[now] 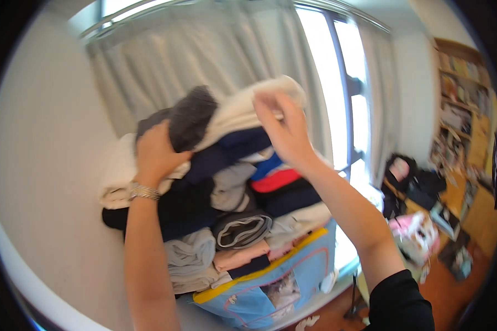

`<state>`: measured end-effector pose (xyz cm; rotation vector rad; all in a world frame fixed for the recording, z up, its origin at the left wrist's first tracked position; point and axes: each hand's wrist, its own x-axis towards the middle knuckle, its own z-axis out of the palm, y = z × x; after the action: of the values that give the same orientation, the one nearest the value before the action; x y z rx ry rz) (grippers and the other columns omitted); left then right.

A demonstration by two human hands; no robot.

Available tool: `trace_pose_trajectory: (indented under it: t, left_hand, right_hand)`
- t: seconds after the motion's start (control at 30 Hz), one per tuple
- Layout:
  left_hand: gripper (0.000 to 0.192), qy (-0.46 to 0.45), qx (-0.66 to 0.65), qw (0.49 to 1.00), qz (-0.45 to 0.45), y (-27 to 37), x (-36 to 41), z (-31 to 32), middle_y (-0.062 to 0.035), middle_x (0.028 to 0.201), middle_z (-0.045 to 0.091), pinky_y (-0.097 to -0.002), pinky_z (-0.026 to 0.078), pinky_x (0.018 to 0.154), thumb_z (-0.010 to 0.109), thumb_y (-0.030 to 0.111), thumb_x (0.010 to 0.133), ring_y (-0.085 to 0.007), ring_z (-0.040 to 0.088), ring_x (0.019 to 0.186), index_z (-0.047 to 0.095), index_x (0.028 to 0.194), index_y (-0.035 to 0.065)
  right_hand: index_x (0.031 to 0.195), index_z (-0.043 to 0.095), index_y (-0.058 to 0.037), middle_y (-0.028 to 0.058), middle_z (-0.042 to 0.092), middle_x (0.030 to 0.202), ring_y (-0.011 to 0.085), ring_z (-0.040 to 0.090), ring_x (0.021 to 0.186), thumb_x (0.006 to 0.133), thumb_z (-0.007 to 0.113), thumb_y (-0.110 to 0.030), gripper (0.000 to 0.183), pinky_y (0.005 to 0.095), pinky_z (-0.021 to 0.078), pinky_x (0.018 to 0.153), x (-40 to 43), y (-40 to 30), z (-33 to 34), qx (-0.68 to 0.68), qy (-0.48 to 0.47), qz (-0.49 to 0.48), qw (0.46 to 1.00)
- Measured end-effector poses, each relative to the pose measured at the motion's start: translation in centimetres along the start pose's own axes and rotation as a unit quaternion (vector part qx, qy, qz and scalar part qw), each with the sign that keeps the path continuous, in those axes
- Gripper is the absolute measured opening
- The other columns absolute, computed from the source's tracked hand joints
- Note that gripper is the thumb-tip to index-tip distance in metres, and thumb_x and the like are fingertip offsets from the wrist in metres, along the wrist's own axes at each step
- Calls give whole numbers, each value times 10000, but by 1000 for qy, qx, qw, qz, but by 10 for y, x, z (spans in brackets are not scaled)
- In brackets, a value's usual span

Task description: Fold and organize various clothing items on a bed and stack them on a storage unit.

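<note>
A tall heap of folded and rolled clothes rises from a blue fabric storage bag with yellow trim. My left hand, a metal-banded watch on its wrist, grips a dark grey folded garment at the top left. Held up beside the cream knit garment, my right hand is slightly blurred, its fingers bent; whether it touches the knit cannot be told. Below lie navy, red and grey clothes, a rolled dark garment with pale edging and a peach piece.
Behind the heap hangs a pale curtain before a bright window. A plain wall stands close on the left. At the right are a wooden bookshelf, black bags and a pink and white plush item.
</note>
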<state>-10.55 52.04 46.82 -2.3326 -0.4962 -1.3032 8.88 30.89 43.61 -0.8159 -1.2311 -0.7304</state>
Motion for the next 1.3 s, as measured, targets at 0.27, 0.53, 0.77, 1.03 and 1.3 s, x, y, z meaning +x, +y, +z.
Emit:
trace_pose_trajectory:
  t: [0.27, 0.53, 0.77, 1.03, 1.3]
  left_hand:
    - [409, 231, -136, 963, 38, 110, -76, 11, -183, 1303, 617, -398, 441, 1046, 670, 170, 951, -320, 586, 1192, 590, 1297, -33]
    - [133, -363, -677, 636, 75, 403, -411, 82, -92, 999, 679, -292, 515, 821, 660, 4, 906, -187, 632, 920, 662, 1036, -24]
    - [173, -560, -686, 343, 313, 623, -469, -47, -114, 939, 706, -285, 509, 746, 714, 6, 837, -184, 668, 848, 695, 1009, 6]
    - [211, -486, -651, 309, 495, 822, -471, -125, -192, 986, 699, -402, 531, 811, 718, 77, 839, -369, 667, 899, 686, 1028, -11]
    - [249, -516, -602, 142, 592, 979, -489, -182, -189, 986, 695, -376, 535, 797, 728, 110, 843, -336, 676, 905, 685, 1058, -7]
  right_hand:
    - [1137, 645, -36, 144, 707, 985, 292, 672, 903, 883, 650, -247, 330, 394, 540, 815, -575, -171, -295, -282, -185, 725, 601]
    - [940, 723, 35, 254, 710, 938, 371, 710, 933, 802, 647, -167, 256, 448, 564, 770, -779, -581, -444, -504, 207, 830, 120]
    - [1175, 725, -316, 227, 692, 831, 368, 674, 735, 767, 611, -207, 438, 459, 550, 700, -919, -754, -425, -550, 204, 800, 126]
    - [993, 663, -33, 220, 686, 1032, 415, 637, 996, 874, 576, -330, 332, 505, 502, 849, -797, -669, -524, -395, 136, 859, 297]
    - [1069, 643, -15, 262, 671, 1055, 450, 635, 999, 901, 509, -272, 335, 530, 501, 862, -709, -701, -612, -521, 408, 709, 245]
